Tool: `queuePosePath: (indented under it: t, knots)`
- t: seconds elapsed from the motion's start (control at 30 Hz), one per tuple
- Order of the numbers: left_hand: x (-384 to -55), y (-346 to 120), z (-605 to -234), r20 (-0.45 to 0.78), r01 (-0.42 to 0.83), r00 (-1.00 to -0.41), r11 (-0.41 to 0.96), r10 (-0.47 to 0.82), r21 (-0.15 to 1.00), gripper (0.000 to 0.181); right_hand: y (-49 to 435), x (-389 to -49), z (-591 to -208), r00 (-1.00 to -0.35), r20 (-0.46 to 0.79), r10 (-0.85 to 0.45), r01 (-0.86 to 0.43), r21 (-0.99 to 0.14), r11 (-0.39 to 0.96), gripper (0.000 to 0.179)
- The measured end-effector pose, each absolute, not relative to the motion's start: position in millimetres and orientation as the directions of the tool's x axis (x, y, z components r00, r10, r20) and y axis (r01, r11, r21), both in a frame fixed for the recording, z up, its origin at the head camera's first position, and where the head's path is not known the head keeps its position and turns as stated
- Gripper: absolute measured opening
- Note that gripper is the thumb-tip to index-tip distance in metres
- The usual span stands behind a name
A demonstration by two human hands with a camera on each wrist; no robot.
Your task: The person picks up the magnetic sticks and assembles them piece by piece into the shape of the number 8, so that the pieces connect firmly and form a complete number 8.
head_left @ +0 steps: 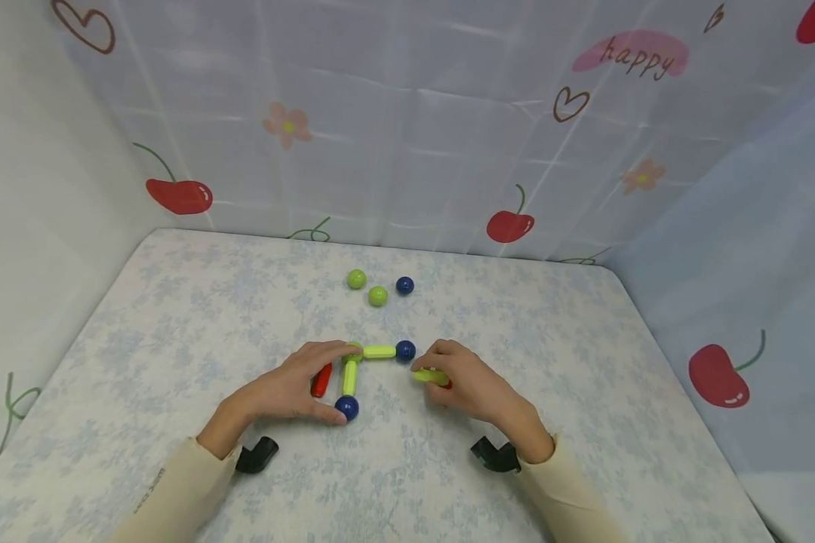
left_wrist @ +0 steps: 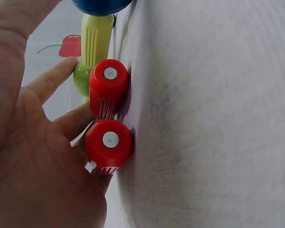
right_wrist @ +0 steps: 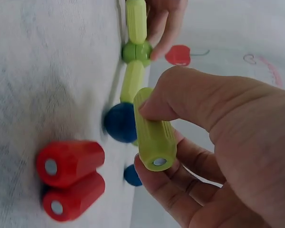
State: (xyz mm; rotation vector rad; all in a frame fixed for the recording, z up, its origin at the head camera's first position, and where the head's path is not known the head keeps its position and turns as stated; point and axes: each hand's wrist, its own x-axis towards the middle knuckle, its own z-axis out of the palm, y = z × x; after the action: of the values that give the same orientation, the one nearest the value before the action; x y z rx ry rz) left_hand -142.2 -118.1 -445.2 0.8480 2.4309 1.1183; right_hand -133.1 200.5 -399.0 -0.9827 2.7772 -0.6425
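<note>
An L of magnetic pieces lies on the table: a green ball [head_left: 355,348] at the corner, two yellow-green sticks, and a blue ball [head_left: 405,351] and another blue ball [head_left: 346,408] at the ends. My left hand [head_left: 288,390] spans one side, its index fingertip at the green ball and its thumb at the near blue ball. Two red sticks [left_wrist: 109,88] lie under its palm side. Just right of the L, my right hand [head_left: 472,381] pinches a loose yellow-green stick [right_wrist: 153,130] between thumb and fingers. Another pair of red sticks [right_wrist: 71,161] lies beneath that hand.
Farther back on the patterned cloth [head_left: 244,286] are two loose green balls [head_left: 377,296] and a blue ball [head_left: 404,286]. A printed curtain [head_left: 394,151] hangs behind the table. Black wrist mounts [head_left: 258,455] stick out from both sleeves.
</note>
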Motion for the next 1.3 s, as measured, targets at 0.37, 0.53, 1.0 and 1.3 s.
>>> queuePosePath:
  t: [0.37,0.53,1.0,1.3]
  knots:
    - [-139,-120,-449,-0.049,0.373,-0.769,0.510,0.637,0.775,0.096,163,-126,-405,-0.669,-0.018,-0.743,-0.677,-0.400,0.618,0.026]
    - [-139,-120,-449,-0.039,0.376,-0.769,0.501,0.638,0.780,0.095,150,-123,-408,-0.631,-0.007,-0.776,-0.711,-0.395,0.582,0.027]
    - [-141,-118,-448,0.002,0.409,-0.767,0.488,0.641,0.771,0.094,140,-118,-414,-0.611,-0.063,-0.789,-0.715,-0.384,0.584,0.026]
    - [-140,-116,-448,0.004,0.409,-0.781,0.505,0.625,0.760,0.093,139,-118,-417,-0.624,-0.061,-0.779,-0.701,-0.398,0.592,0.025]
